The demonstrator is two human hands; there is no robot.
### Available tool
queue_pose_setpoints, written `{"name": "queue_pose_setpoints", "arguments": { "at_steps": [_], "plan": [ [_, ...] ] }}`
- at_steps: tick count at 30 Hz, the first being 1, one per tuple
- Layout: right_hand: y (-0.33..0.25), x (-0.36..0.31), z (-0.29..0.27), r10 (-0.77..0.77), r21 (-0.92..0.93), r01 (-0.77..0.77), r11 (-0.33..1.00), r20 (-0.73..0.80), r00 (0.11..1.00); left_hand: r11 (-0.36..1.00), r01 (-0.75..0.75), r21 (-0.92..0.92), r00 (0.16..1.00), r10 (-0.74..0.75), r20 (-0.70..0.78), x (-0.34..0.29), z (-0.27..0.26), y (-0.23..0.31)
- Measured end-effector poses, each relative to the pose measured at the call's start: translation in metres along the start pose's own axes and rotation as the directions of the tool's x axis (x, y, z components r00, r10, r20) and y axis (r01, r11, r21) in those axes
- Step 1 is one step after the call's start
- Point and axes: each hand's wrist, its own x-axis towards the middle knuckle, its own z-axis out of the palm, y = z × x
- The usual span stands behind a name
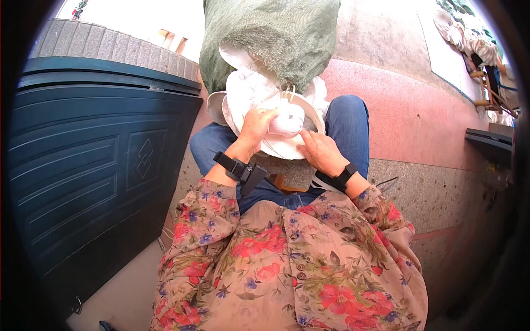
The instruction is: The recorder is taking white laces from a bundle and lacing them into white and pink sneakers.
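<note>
Between my knees, a rounded white cloth piece with a small dark mark near its middle lies over a wide white brim-like piece; I cannot tell its exact kind. My left hand grips its left side, the thumb pressed on top. At its lower right edge, the fingers of my right hand are closed in a pinch. More white cloth bunches beyond my left hand, touching the sack. A pale curved rim shows behind the piece on the right.
A large green woven sack stands just beyond my knees. To the left is a dark blue panelled door. Another person is at the far upper right, near a wooden chair. Pink and speckled flooring extends rightward.
</note>
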Motion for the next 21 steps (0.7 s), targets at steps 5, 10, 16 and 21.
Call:
{"name": "queue_pose_setpoints", "arguments": {
  "at_steps": [5, 10, 16, 21],
  "plan": [
    [0.001, 0.001, -0.001, -0.011, -0.003, 0.011, 1.0, -0.024, 1.0, 1.0, -0.005, -0.004, 1.0, 0.005, 0.013, -0.001, 0.002, 0.004],
    [0.001, 0.002, 0.0, -0.015, -0.013, 0.015, 1.0, -0.005, 1.0, 1.0, -0.009, 0.018, 1.0, 0.009, -0.005, -0.002, 0.003, 0.005],
    [-0.002, 0.004, -0.008, -0.026, 0.077, 0.027, 0.997, -0.02, 0.999, 0.999, 0.002, 0.038, 1.0, -0.001, -0.012, -0.003, 0.003, 0.007],
    [0.012, -0.01, -0.062, -0.033, 0.001, 0.036, 0.999, -0.403, 0.914, 0.998, -0.058, -0.005, 0.998, 0.058, 0.007, -0.005, 0.002, 0.006]
  ]
}}
